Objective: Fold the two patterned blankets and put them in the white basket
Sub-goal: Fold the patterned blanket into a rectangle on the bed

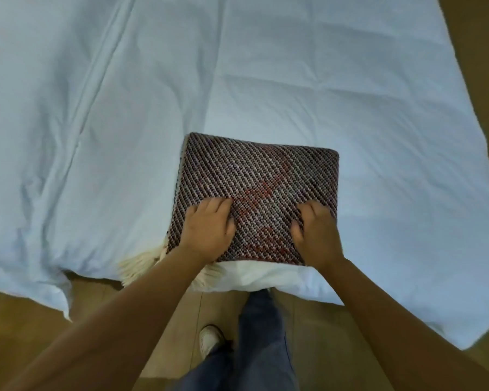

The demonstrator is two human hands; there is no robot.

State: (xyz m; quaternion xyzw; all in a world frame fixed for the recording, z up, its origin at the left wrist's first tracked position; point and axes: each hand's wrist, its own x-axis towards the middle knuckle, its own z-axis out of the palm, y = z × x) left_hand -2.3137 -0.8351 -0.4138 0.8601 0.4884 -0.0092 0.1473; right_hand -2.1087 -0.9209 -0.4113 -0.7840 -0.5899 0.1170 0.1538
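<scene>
**Folded blanket at bed's near edge, both hands on it**

One dark woven patterned blanket w/ red patches (260,176) lies folded into a thick, roughly square pad on the pale blue bed cover (153,94), at approx 6 o'clock of the bed, right by the near edge. It sits slightly skewed, its far edge sloping down from 11 toward 2 o'clock.

Cream fringe (136,266) spills from the pad's 7 o'clock corner and hangs over the bed edge. A strip of white sheet (251,275) shows just under the pad's near side.

Left hand (209,230) rests on top of the pad at its 7 o'clock part, right hand (318,235) at its 5 o'clock part, w/ a gap of fabric btwn them. Grip on both: fingers bent, tips and thumbs on the weave. Can't tell if they pinch the fabric or only press it.

At 6 o'clock of the view: wooden floor (26,320), a blue jeans leg (261,334) and a white shoe (208,341) just left of it.
</scene>
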